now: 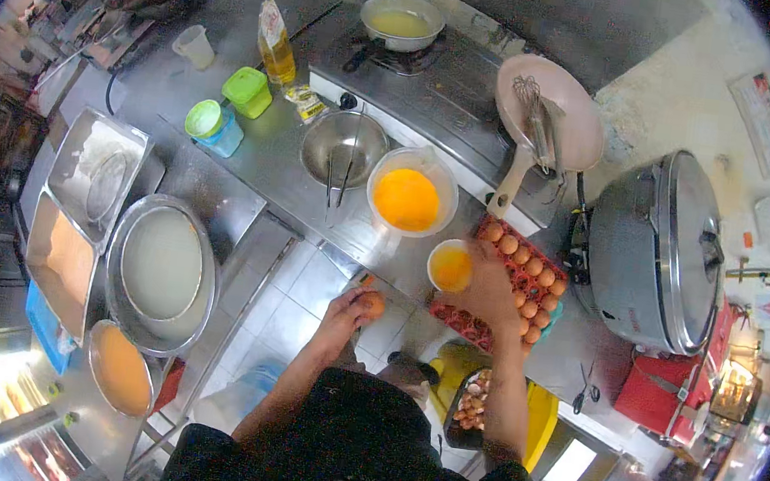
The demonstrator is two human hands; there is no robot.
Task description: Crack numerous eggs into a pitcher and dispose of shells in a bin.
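In my left hand is a brown egg, held low in front of my body, off the counter's edge. My right hand, blurred, is above the red egg tray, right beside a small white cup of beaten-looking yellow egg. Whether its fingers grip the cup, an egg or nothing is hidden. Several brown eggs fill part of the tray; its near cells look vacant. Behind the cup stands a translucent plastic jug with orange-yellow egg liquid.
A steel bowl with tongs stands left of the jug. Behind are a gas stove and a pink pan holding whisks. Below my right arm, a yellow bin holds a black container of eggshells. Scissors lie at right.
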